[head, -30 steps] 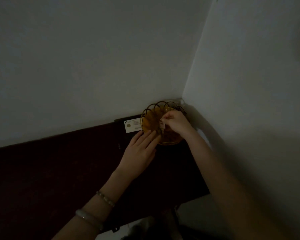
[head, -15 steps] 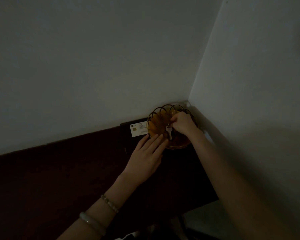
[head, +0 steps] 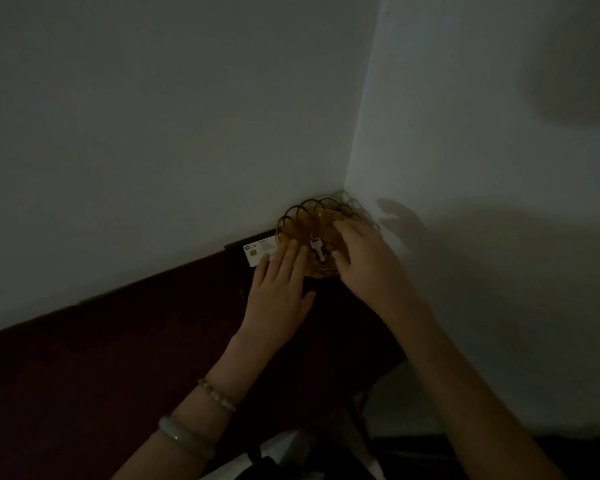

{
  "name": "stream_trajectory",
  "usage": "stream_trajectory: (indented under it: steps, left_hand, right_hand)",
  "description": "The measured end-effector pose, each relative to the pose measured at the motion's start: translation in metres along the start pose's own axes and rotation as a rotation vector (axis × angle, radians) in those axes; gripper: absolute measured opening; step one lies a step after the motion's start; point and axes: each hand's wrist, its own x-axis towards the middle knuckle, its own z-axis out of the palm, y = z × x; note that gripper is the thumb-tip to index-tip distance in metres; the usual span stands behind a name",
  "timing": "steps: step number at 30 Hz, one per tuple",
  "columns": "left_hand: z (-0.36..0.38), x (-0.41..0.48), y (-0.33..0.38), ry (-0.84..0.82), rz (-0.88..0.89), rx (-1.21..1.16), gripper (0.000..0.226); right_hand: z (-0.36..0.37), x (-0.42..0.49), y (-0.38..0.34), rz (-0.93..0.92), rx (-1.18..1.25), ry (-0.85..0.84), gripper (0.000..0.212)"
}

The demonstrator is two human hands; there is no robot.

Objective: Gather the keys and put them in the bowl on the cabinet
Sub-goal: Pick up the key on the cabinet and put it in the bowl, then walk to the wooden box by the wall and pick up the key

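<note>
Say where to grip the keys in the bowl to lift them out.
Pinch the key heads at the ring end, coming from above. The keys lie in the bowl with heads toward the wall and blades toward the person; the looped rim blocks side approaches.

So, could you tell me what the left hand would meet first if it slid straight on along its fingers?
Probably the near rim of the bowl: the left hand lies flat, fingertips already at it. Depth is unclear.
</note>
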Motion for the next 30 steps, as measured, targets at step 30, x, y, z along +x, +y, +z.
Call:
stream_trajectory:
  steps: [30]
  left_hand:
    - [-0.042, -0.133, 0.208, -0.062, 1.153, -0.479, 0.064]
  right_hand:
    - [-0.072, -0.360, -0.043, 0.940, -0.370, 0.437, 0.066]
